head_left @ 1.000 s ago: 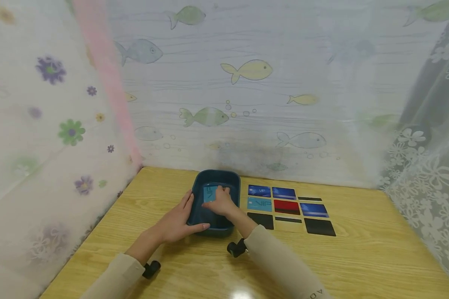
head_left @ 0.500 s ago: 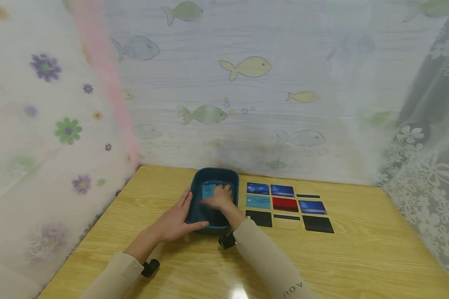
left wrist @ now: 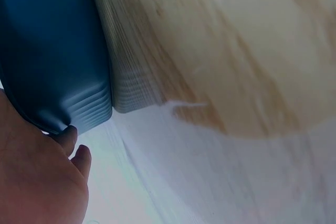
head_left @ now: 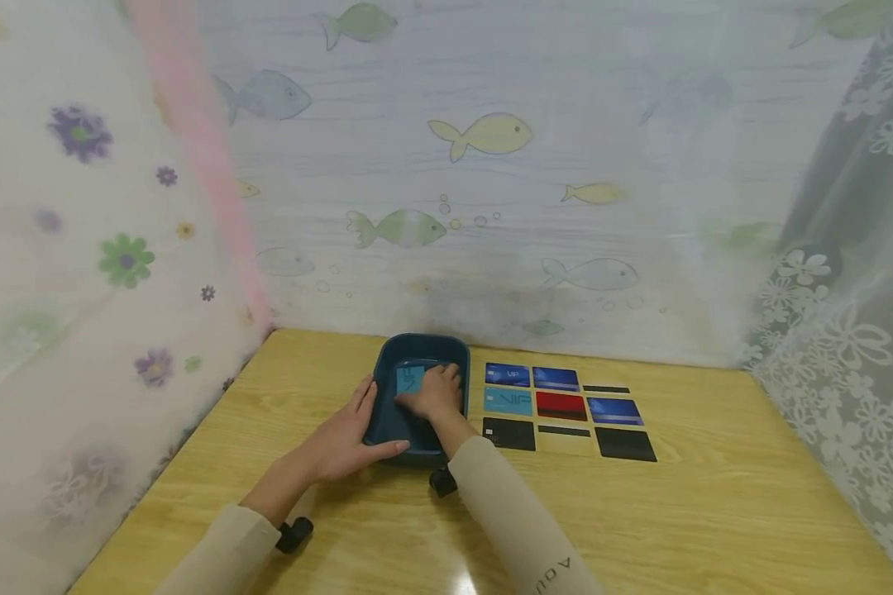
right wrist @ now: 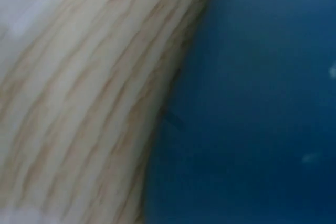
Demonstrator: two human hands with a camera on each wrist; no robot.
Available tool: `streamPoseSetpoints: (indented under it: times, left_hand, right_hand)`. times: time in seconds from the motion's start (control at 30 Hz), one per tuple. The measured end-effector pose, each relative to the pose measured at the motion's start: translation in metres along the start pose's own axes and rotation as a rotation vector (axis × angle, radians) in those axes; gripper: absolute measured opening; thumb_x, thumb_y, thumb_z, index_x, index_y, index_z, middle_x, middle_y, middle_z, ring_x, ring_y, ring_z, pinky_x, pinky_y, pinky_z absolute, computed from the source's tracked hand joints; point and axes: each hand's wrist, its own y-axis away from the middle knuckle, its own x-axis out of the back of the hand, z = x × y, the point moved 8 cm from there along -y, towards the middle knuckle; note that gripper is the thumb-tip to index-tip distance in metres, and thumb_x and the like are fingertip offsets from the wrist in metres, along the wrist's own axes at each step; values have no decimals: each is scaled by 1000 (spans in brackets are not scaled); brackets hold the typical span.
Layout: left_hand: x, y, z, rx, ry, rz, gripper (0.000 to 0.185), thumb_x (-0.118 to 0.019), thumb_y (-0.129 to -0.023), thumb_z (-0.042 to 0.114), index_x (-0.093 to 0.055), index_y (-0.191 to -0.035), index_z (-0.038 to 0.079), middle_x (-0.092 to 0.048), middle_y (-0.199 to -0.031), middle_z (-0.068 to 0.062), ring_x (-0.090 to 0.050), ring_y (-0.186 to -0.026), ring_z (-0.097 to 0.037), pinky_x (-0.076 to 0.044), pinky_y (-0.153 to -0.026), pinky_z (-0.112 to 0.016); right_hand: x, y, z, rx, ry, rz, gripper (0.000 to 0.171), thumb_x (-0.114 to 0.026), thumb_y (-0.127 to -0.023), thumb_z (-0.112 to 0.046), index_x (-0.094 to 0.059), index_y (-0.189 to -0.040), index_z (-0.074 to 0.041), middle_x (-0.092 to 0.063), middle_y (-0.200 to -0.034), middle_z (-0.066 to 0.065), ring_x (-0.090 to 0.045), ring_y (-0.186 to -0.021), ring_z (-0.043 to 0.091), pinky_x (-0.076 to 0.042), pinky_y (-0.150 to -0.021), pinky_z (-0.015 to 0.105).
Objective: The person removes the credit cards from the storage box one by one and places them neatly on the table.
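Since the earlier frame the right hand point(head_left: 437, 391) has slid slightly left inside the tray point(head_left: 384, 388). Its fingers lie flat, pressing a light blue card point(head_left: 409, 379) on the tray floor. The left hand point(head_left: 345, 442), fingers straight, braces the tray's left wall on the counter point(head_left: 714, 512).

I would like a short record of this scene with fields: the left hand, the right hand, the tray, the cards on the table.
left hand: left hand rests against the near left side of the tray, fingers straight
right hand: right hand inside the tray, on a light blue card
tray: dark blue tray on the wooden table
cards on the table: rows right of the tray; among them a red card and a black card
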Motion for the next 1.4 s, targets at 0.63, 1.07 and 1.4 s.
streamPoseSetpoints:
  times: [0.63,1.07,1.4]
  left_hand:
    - [-1,0,0,2,-3,4,124,-55,-85,83,-6,-164,1,3,-172,-12,-20,-154,-38,-31,-118,-57]
    - [3,1,4,0,4,3,124,-55,-86,82,-6,-163,-1,3,-172,-13,-19,-154,-39,-30,-118,-57]
    - [2,0,1,10,2,8,124,-57,-86,81,-5,-163,0,2,-172,-15,-21,-154,-40,-31,-117,-59]
  right_hand:
    - [4,-3,6,7,-105,16,52,-79,-89,-23,-61,-127,9,-52,-129,27,-56,-112,38,-51,-93,51]
    - [14,-1,6,47,-338,84,25,-65,-94,-4,-60,-118,0,-64,-110,19,-60,-90,29,-52,-82,45]
    - [25,0,5,93,-448,213,26,-62,-94,3,-63,-120,1,-66,-105,16,-63,-93,30,-54,-83,46]
